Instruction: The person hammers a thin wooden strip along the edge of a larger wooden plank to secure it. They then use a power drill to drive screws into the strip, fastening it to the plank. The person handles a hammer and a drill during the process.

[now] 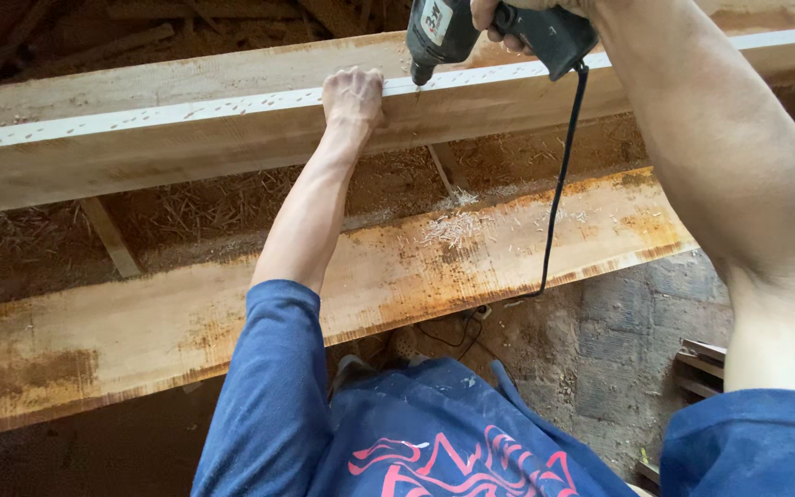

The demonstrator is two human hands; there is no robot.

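Our right hand (506,20), at the top middle of the frame, is wrapped tight around the black electric drill (499,35). Its tip points down and touches the long pale wooden beam (167,138) that runs across the top of the frame. A thin white strip (140,122) with small marks lies along that beam. Our left hand (353,97), just left of the drill, presses on the beam with its fingers curled over the edge. A black cord (558,184) hangs from the drill. Lower down lies a wide plank with rusty stains (158,322), with wood chips (457,225) on it.
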